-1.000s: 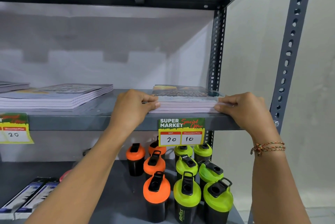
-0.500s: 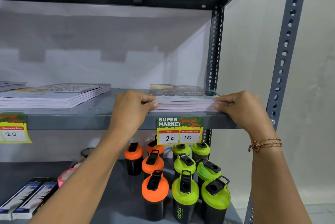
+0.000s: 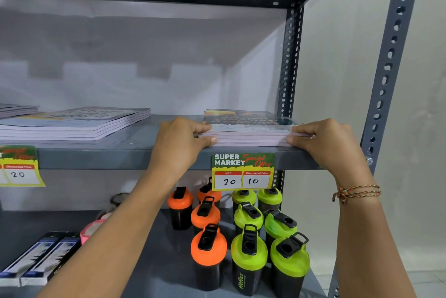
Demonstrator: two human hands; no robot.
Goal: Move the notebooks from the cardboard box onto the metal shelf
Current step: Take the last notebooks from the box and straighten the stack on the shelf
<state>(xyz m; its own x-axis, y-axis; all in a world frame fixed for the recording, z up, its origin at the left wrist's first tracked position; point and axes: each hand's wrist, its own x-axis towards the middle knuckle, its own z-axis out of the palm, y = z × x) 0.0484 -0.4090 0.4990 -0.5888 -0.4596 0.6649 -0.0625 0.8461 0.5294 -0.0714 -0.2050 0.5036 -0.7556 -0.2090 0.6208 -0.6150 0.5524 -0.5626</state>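
Shaker bottles beneath shelved notebooks

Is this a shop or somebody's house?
It looks like a shop, probably a small supermarket. A price tag on the metal shelf reads "Super Market Special Offer", with two prices. Many matching shaker bottles stand in rows below, and notebooks lie in stacks, like goods for sale.
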